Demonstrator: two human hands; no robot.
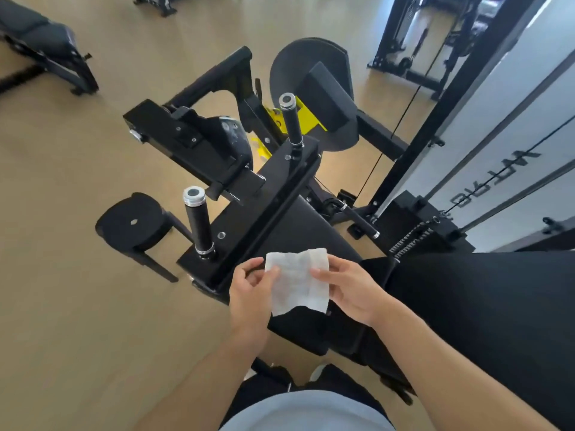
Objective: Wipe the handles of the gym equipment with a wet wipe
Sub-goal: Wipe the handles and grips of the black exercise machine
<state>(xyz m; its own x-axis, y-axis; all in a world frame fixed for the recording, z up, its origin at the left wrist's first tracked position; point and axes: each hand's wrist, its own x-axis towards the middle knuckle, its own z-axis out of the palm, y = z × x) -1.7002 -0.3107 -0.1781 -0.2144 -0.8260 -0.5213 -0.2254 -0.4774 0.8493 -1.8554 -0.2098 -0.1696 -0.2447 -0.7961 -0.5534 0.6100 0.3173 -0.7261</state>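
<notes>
I hold a white wet wipe (pixel 297 283) spread flat in front of me, above the black machine. My left hand (pixel 252 290) pinches its left edge and my right hand (pixel 348 289) pinches its right edge. Two upright black handles with silver caps rise from the machine's black crossbar (pixel 267 206). The near handle (pixel 199 220) stands just up and left of my left hand. The far handle (pixel 290 119) stands farther back, right of the near one. Neither hand touches a handle.
A round black pad (pixel 133 223) on a leg sits left of the near handle. A larger black pad (pixel 314 91) and yellow parts lie behind the far handle. A weight stack frame with cables (pixel 466 126) stands at right. A black bench (pixel 43 42) sits far left on the tan floor.
</notes>
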